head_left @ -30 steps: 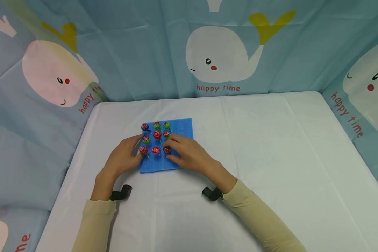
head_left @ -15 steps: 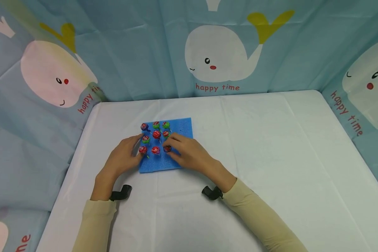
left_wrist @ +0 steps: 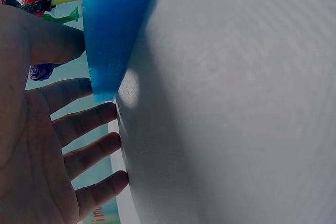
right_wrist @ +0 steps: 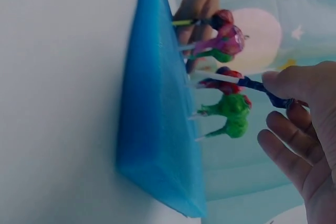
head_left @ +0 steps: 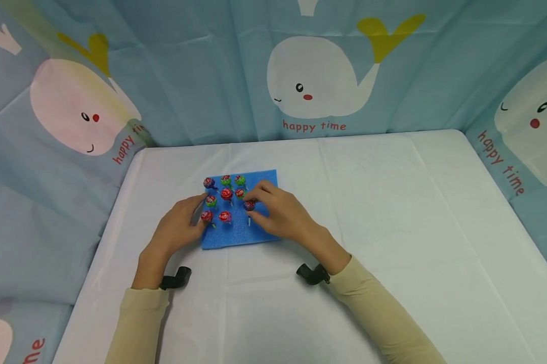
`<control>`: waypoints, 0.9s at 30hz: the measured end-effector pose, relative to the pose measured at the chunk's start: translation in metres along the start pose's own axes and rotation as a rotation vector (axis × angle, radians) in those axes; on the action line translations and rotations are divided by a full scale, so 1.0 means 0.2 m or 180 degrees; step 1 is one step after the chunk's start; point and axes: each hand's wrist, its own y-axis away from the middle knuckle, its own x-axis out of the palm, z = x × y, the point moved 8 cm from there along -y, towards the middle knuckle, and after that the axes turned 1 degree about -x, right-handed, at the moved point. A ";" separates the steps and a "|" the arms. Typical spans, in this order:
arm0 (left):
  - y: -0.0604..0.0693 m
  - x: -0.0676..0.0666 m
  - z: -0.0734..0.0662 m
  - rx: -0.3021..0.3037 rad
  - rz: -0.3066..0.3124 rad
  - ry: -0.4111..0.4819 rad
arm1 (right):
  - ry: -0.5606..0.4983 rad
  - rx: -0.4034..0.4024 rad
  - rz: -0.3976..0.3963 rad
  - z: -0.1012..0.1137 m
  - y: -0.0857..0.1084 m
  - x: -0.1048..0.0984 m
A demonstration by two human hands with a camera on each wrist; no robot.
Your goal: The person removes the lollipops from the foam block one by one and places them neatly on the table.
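A blue foam block [head_left: 237, 236] lies on the table, with several wrapped lollipops standing in it on their sticks, such as a red one [head_left: 226, 194] and a green one [head_left: 240, 180]. My right hand [head_left: 282, 210] pinches a dark-wrapped lollipop [head_left: 249, 206] by its head, above the foam; its white stick [right_wrist: 220, 76] points down, free of the block. At the block's left edge rests my left hand [head_left: 179, 222], fingers fairly straight. In the left wrist view its thumb [left_wrist: 58, 40] touches the foam's top, and the other fingertips lie along the side and table.
The block sits left of centre on a white-covered table [head_left: 391, 227]. A blue curtain with whale prints [head_left: 319, 78] stands behind and at both sides. Black wrist cameras [head_left: 176, 278] are strapped to both wrists.
My right hand has pulled the dark lollipop up out of the foam's front row and moved it slightly back and right. The left hand has stayed in place.
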 end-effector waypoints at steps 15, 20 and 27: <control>0.00 0.00 0.01 -0.0034 -0.0043 -0.0052 | -0.0197 0.0279 -0.0134 -0.16 0.06 -0.14; 0.00 0.00 0.01 -0.0051 -0.0054 -0.0080 | -0.0184 0.0391 -0.0067 -0.22 0.09 -0.16; 0.00 -0.01 0.00 -0.0008 -0.0067 -0.0062 | -0.0181 0.0565 -0.0051 -0.30 0.12 -0.23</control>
